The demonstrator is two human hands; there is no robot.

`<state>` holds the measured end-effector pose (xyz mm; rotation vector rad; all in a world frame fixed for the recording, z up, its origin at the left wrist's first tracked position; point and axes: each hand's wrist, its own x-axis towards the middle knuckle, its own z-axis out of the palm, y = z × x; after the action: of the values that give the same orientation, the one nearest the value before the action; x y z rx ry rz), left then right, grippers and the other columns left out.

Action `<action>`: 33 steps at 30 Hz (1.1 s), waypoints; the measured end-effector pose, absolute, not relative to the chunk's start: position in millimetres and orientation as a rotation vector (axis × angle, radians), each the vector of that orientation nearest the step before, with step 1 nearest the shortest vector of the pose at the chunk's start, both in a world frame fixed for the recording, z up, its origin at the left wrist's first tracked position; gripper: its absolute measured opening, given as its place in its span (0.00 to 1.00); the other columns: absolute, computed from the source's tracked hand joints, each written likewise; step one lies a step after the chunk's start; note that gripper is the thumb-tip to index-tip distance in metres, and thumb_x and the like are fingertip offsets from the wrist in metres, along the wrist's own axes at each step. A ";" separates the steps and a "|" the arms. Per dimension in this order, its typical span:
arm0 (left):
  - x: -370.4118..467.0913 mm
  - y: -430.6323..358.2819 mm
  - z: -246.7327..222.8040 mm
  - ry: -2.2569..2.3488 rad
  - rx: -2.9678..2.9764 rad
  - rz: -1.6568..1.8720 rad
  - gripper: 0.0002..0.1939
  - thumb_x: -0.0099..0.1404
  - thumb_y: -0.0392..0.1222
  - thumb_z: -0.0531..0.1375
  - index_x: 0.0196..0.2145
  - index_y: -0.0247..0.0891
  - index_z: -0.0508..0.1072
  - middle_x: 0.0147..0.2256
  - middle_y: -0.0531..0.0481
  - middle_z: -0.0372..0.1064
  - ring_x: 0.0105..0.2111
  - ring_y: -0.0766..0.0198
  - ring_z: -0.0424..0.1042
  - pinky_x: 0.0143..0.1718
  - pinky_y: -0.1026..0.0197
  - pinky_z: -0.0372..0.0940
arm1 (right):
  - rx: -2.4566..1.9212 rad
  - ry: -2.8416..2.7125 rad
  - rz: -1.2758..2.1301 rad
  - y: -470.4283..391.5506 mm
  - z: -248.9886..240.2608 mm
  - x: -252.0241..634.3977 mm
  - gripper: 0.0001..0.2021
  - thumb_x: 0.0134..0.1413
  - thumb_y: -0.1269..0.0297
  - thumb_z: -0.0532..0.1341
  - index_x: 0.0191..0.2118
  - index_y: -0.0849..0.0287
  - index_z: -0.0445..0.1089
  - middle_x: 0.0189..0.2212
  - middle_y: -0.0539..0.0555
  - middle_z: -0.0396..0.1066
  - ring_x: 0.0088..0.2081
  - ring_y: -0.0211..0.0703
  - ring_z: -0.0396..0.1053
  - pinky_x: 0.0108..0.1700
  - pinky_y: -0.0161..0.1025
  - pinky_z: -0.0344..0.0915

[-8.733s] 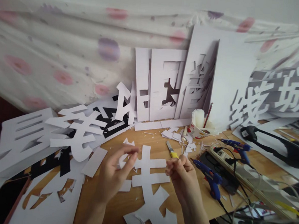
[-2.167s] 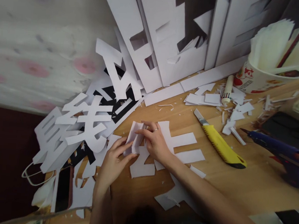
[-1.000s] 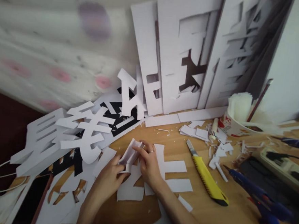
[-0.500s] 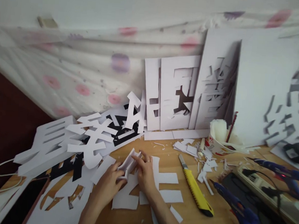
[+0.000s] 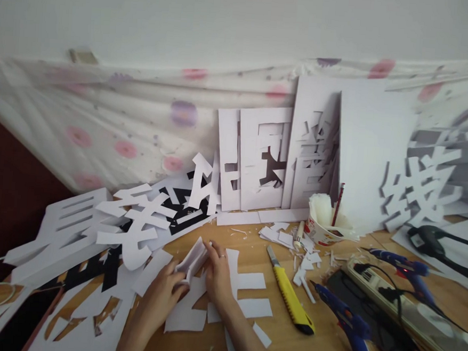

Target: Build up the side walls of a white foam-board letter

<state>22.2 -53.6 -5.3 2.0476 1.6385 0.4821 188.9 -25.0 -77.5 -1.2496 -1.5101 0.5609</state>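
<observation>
Holding folded card (image 5: 191, 262) over wooden table (image 5: 250, 250), flowered sheeting (image 5: 145, 121) behind.

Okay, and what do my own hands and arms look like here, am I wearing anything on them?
Both hands are ungloved. Your right hand has a thin, pale ring on one finger; none shows on your left hand. Both forearms are bare as far as the view reaches, with no sleeve, watch or bracelet visible.
</observation>
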 end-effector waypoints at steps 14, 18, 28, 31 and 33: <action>27.4 -53.0 6.6 1.637 1.975 0.444 0.10 0.62 0.38 0.57 0.28 0.40 0.79 0.51 0.39 0.72 0.54 0.45 0.72 0.56 0.46 0.66 | -1.303 -1.384 0.671 -22.4 -82.1 188.0 0.18 0.68 0.58 0.58 0.59 0.57 0.66 0.51 0.57 0.72 0.51 0.48 0.72 0.55 0.55 0.69; 18.1 -56.4 17.0 1.620 1.900 0.526 0.13 0.59 0.37 0.61 0.42 0.43 0.81 0.57 0.41 0.70 0.59 0.48 0.69 0.62 0.46 0.62 | -1.322 -1.359 0.731 -21.7 -82.8 188.1 0.20 0.67 0.56 0.59 0.60 0.58 0.65 0.53 0.58 0.70 0.51 0.49 0.71 0.54 0.55 0.69; 21.0 -51.8 13.3 1.733 1.764 0.960 0.13 0.63 0.50 0.61 0.34 0.42 0.84 0.44 0.42 0.78 0.47 0.48 0.77 0.55 0.44 0.69 | -1.418 -1.379 0.803 -20.0 -79.4 189.0 0.20 0.67 0.57 0.60 0.60 0.57 0.65 0.53 0.58 0.70 0.51 0.49 0.71 0.55 0.55 0.69; 27.8 -51.9 5.8 1.751 1.739 0.960 0.12 0.62 0.49 0.63 0.34 0.42 0.84 0.44 0.42 0.78 0.48 0.47 0.77 0.55 0.44 0.69 | -1.428 -1.389 0.808 -19.7 -78.3 189.3 0.20 0.67 0.58 0.60 0.61 0.58 0.64 0.53 0.58 0.70 0.52 0.50 0.71 0.55 0.56 0.68; 30.2 -52.1 2.9 1.757 1.721 0.973 0.11 0.61 0.48 0.64 0.36 0.42 0.84 0.45 0.41 0.78 0.48 0.47 0.77 0.55 0.44 0.69 | -1.441 -1.397 0.811 -19.6 -78.1 189.3 0.20 0.67 0.57 0.60 0.61 0.58 0.64 0.51 0.57 0.71 0.50 0.49 0.72 0.54 0.55 0.69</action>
<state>30.2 -52.1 2.9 1.7206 1.7566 0.9725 189.3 -19.6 -78.1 -1.4414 -1.3973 0.8112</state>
